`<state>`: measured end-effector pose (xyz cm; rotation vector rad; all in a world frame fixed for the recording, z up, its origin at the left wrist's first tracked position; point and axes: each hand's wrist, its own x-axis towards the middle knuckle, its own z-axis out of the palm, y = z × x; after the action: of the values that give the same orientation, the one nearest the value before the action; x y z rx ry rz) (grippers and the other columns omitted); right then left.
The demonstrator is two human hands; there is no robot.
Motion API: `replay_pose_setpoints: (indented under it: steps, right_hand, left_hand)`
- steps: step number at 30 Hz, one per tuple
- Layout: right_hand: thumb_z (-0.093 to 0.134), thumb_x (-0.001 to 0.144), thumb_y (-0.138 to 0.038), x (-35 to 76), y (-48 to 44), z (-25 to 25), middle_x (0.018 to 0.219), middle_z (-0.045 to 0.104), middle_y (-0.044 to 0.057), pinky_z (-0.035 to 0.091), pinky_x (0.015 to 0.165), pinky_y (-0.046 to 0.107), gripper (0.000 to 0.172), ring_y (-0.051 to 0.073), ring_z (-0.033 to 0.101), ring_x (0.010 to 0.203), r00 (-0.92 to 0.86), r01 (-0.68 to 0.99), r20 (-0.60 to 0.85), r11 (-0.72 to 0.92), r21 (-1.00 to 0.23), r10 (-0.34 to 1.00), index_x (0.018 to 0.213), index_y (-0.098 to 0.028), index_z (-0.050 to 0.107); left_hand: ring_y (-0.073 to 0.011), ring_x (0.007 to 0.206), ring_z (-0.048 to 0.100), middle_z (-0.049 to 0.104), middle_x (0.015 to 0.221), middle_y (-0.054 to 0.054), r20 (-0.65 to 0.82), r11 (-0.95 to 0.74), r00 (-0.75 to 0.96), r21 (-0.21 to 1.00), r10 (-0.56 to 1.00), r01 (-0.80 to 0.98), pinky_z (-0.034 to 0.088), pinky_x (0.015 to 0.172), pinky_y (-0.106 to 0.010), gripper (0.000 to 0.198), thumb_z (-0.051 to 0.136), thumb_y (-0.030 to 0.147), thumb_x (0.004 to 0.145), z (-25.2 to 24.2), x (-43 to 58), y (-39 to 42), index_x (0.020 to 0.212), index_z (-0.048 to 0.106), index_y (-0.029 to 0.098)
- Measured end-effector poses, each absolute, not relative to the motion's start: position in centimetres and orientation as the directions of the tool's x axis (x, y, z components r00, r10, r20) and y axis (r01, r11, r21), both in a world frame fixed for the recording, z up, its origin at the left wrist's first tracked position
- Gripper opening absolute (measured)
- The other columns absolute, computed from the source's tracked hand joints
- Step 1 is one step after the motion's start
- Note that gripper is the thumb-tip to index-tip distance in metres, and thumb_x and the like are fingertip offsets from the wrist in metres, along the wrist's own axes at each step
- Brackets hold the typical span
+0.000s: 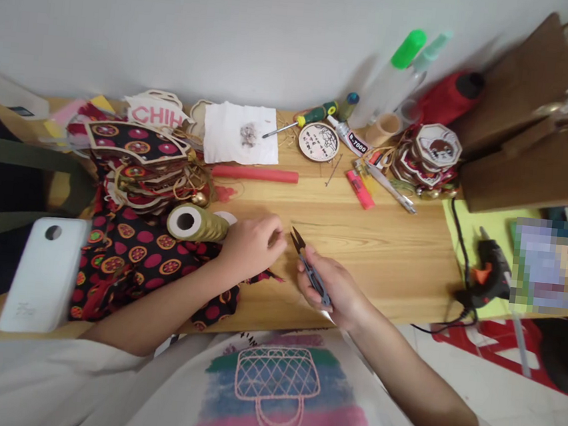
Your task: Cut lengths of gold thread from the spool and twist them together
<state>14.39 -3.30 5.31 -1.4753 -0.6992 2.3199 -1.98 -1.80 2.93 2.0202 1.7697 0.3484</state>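
Observation:
My right hand [332, 288] is wrapped round a pair of grey thread snips [314, 276]. Their dark pointed blades aim up and to the left, toward my other hand. My left hand [255, 240] has its fingers curled in a pinch just left of the blade tips; whatever lies between them is too small or hidden to make out. Beside that wrist lies a spool of olive-green thread or ribbon [195, 223] on its side. Under my left forearm spreads dark cloth with a round fruit-like print [129, 252], its frayed edge reaching below the hand.
Stacked patterned pieces [142, 146] stand at the left, near a white phone-like device [44, 274]. Along the back lie a red stick [255, 174], a screwdriver [313, 114], a glue tube [347, 137] and a craft knife [391, 186]. A glue gun [489, 276] and cardboard box [536, 143] occupy the right.

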Motion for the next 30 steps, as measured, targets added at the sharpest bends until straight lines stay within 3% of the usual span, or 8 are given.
replay_pose_setpoints:
  steps: [30]
  right_hand:
    - [0.046,0.082,-0.051,13.53,-2.7,4.98,0.028,0.032,-0.012,0.008,0.03,0.015,0.034,0.003,0.014,0.027,-0.374,-0.021,-0.746,-0.809,-0.588,0.552,0.068,-0.021,0.039]
  left_hand:
    - [-0.0107,0.047,0.041,0.045,0.048,0.004,-0.041,-0.105,0.146,0.504,0.989,0.857,0.027,0.051,-0.023,0.013,0.047,0.022,0.076,2.68,-2.12,-1.9,0.066,0.055,0.018]
